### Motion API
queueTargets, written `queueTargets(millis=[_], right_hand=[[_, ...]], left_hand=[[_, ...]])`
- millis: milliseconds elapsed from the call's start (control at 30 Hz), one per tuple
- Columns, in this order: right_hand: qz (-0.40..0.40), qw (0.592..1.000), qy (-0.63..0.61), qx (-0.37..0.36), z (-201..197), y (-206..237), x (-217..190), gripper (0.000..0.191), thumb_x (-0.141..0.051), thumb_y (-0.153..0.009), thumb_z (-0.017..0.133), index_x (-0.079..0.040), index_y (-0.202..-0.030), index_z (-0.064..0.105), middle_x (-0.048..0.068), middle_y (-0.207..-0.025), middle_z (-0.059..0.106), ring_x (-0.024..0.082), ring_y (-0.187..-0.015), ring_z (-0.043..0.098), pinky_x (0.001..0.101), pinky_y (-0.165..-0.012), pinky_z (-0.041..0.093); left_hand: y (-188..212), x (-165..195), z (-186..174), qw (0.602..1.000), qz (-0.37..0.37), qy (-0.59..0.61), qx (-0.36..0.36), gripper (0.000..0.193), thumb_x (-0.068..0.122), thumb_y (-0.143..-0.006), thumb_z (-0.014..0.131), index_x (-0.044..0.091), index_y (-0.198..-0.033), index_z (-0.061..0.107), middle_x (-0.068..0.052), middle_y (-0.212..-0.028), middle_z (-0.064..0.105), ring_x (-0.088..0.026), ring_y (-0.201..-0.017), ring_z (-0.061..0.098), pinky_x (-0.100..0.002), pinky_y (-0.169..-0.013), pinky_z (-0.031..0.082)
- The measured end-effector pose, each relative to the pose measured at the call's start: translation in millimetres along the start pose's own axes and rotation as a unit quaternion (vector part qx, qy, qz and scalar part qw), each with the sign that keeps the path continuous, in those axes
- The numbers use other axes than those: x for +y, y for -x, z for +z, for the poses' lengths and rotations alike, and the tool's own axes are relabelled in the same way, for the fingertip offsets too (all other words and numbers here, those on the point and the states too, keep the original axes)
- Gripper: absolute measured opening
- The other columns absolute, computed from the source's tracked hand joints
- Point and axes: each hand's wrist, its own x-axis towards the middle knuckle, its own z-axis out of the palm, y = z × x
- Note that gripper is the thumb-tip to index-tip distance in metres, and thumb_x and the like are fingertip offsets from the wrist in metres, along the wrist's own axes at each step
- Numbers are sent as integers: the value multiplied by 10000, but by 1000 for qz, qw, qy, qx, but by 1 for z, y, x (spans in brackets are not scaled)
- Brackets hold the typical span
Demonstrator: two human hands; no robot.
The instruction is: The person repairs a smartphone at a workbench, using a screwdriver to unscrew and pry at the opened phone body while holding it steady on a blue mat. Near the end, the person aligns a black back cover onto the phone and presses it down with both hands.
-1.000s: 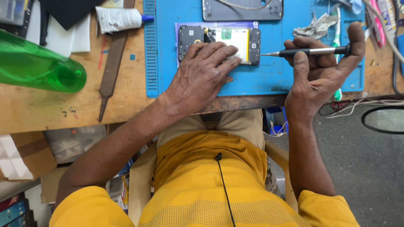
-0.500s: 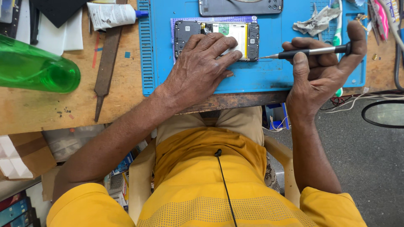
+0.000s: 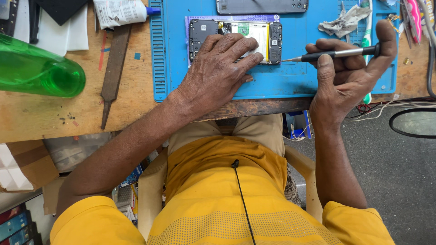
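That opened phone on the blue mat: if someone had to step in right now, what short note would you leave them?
Left hand: flat on the opened phone, pinning it to the blue mat.
Right hand: holds a slim screwdriver level, tip at the phone's right end.
Things: the phone lies back-off, battery and boards exposed; another phone or back cover lies above it on the mat; a crumpled wipe sits at upper right.
Done: back is off.
Left: whether any screws are out is too small to tell, so check the right end first.
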Motion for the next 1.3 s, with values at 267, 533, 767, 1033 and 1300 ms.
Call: queueTargets(millis=[267,533,767,1033,1300], right_hand=[[-54,995,75,-35,6,-5,-15,726,126,-1233,551,-296,-1637,120,202,-1269,680,275,-1179,724,368,-1099,640],[-141,956,199,-162,10,-47,-57,660,110,-1200,711,-191,-1585,267,148,-1231,737,228,-1178,759,296,-1031,657],[-183,933,272,-149,21,-72,-64,594,-34,-1021,897,-123,-1439,484,125,-1085,728,201,-1004,768,292,-841,663],[-199,915,315,-156,24,-70,-70,588,-52,-958,903,-117,-1395,515,178,-1113,752,253,-1009,774,334,-832,659],[-167,938,273,-131,24,-73,-58,585,-59,-985,912,-122,-1388,493,97,-1048,709,200,-943,782,301,-758,655]], left_hand=[[0,-4,7,1000,3,-11,1,504,231,-942,822,141,-1401,635,-96,-1434,565,-286,-1385,494,-474,-1168,391],[-16,-25,11,1000,2,-22,-23,563,271,-918,798,277,-1455,631,-203,-1485,501,-390,-1378,440,-557,-1141,359],[-14,-28,7,1000,1,-4,-22,502,312,-962,782,281,-1448,659,-172,-1479,512,-348,-1382,439,-539,-1114,360],[-11,-28,11,1000,6,-26,0,497,321,-975,775,287,-1456,654,-169,-1490,502,-352,-1384,428,-541,-1128,345],[-12,-25,7,1000,0,-9,-15,506,310,-964,776,267,-1453,655,-170,-1487,501,-357,-1383,429,-536,-1108,349]])
